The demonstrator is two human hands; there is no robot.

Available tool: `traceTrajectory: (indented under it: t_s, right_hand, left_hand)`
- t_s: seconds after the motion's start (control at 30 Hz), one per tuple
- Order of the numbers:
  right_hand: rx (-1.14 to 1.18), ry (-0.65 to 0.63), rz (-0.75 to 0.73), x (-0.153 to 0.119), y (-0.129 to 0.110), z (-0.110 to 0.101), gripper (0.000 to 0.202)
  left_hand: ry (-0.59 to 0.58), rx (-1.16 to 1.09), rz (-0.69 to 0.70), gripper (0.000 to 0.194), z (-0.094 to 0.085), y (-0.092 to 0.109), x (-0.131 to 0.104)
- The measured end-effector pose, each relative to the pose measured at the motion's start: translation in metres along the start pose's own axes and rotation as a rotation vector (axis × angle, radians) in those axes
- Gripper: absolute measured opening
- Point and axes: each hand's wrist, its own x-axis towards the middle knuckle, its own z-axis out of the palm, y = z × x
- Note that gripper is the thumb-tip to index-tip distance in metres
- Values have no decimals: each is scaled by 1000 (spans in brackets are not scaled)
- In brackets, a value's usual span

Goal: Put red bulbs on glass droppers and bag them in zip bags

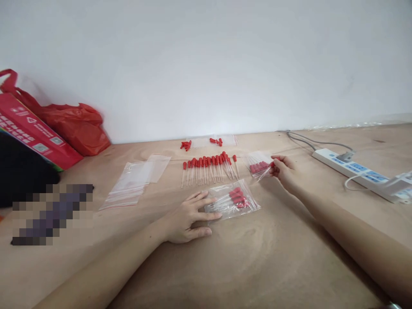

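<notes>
My left hand point(189, 218) lies with fingers spread, its fingertips on the left end of a clear zip bag point(249, 201) that has several red-capped glass droppers inside. Pinched in my right hand point(283, 169) is a red-capped dropper point(265, 171), its glass end pointing down and left. Just left of that hand lies a second clear bag point(254, 158) with red-capped droppers in it. Behind my left hand, a row of red-capped droppers point(209, 167) stretches across the wooden table point(251, 266), caps toward the wall.
Flat bags point(137, 178) overlap on the left. Loose red caps point(186, 145) and glass tubes point(201, 141) lie near the wall. A white power strip point(357, 171) with grey cables is at the right. Red bags point(75, 126) and a black object point(24, 171) stand at the left.
</notes>
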Motion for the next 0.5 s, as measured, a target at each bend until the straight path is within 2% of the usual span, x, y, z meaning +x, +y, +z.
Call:
traceTrajectory:
  t_s: [0.3, 0.5]
  right_hand:
    - [80, -30, -46, -19, 14, 18, 33]
    - [154, -109, 11, -32, 14, 27, 32]
  left_hand:
    - [2, 14, 9, 42, 2, -1, 0]
    - [-9, 32, 9, 42, 2, -1, 0]
